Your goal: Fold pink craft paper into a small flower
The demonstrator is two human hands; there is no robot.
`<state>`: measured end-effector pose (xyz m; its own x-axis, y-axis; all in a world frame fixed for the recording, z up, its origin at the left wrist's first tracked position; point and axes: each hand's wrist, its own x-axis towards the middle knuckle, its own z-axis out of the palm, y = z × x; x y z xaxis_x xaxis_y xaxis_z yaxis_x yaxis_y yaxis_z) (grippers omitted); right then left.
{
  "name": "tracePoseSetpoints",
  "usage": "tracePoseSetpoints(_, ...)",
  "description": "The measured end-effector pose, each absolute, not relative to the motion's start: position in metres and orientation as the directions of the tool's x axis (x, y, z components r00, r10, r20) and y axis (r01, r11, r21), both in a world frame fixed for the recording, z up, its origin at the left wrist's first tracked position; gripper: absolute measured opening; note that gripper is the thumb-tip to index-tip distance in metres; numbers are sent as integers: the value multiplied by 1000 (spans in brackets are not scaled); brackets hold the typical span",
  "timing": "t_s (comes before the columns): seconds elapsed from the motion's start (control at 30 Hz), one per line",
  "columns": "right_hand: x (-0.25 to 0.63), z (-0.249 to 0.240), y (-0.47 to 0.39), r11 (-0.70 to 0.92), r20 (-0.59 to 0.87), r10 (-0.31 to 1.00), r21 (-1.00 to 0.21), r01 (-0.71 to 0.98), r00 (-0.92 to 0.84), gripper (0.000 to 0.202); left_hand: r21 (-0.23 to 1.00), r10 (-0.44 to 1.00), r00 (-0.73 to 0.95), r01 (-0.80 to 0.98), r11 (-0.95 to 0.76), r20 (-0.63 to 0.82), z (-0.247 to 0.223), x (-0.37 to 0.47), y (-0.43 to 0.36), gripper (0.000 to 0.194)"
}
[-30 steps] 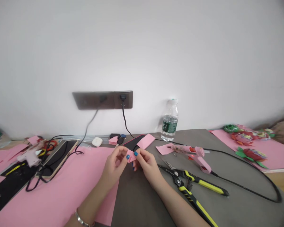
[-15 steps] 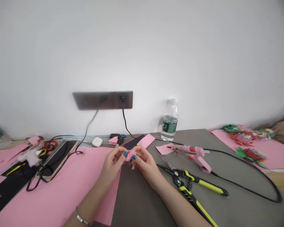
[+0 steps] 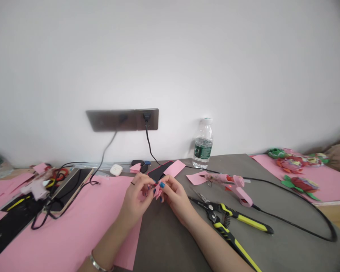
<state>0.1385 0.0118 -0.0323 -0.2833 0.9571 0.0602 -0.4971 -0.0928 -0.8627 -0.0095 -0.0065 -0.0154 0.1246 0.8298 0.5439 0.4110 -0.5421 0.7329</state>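
A small folded piece of pink paper [image 3: 158,191] is pinched between the fingertips of both hands above the grey tabletop. My left hand [image 3: 136,200] is closed on its left side with thumb and fingers. My right hand [image 3: 175,197] grips the other side, its blue-nailed thumb lying on the paper. Fingers hide part of the piece. Just behind the hands lie a dark phone-like object [image 3: 156,173] and a loose pink paper piece [image 3: 174,168]. Another pink piece [image 3: 197,178] rests under the tip of a pink hot glue gun [image 3: 234,183].
Yellow-and-black pliers [image 3: 215,213] lie open right of my forearm. A water bottle [image 3: 203,149] stands against the wall. The glue gun's cable [image 3: 303,196] loops rightward. Paper flowers [image 3: 303,185] sit far right. A large pink sheet [image 3: 99,211] and a phone [image 3: 72,189] are left.
The pink paper has been turned from lying nearly flat to a more upright, folded-looking position. My left hand has rolled over, its fingers now higher around the piece.
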Motion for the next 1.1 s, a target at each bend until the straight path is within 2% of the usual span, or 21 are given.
tracePoseSetpoints(0.07,138,-33,13,-75,68,959,-875,-479,-274,36,660,783,175,447,-604,597,-12,-11,-9,21)
tracePoseSetpoints(0.17,139,-34,13,-41,84,962,-895,-444,-259,37,657,777,226,427,-621,588,-6,-11,-14,25)
tracePoseSetpoints(0.37,139,-30,13,4,103,965,-925,-379,-240,40,800,871,172,346,-490,460,-6,-7,-14,6)
tracePoseSetpoints(0.47,140,-28,13,17,115,963,-927,-374,-242,38,922,946,126,218,-320,298,-10,-5,-13,6)
tracePoseSetpoints(0.57,142,-27,13,35,143,955,-926,-377,-261,34,972,973,109,100,-215,204,-12,-5,-12,9)
tracePoseSetpoints(0.9,144,-27,14,57,157,952,-935,-351,-263,27,991,990,63,34,-131,129,-9,-5,-9,11)
tracePoseSetpoints(1.1,144,-26,12,81,180,934,-948,-308,-308,23,967,977,33,136,-214,211,-6,-4,-11,7)
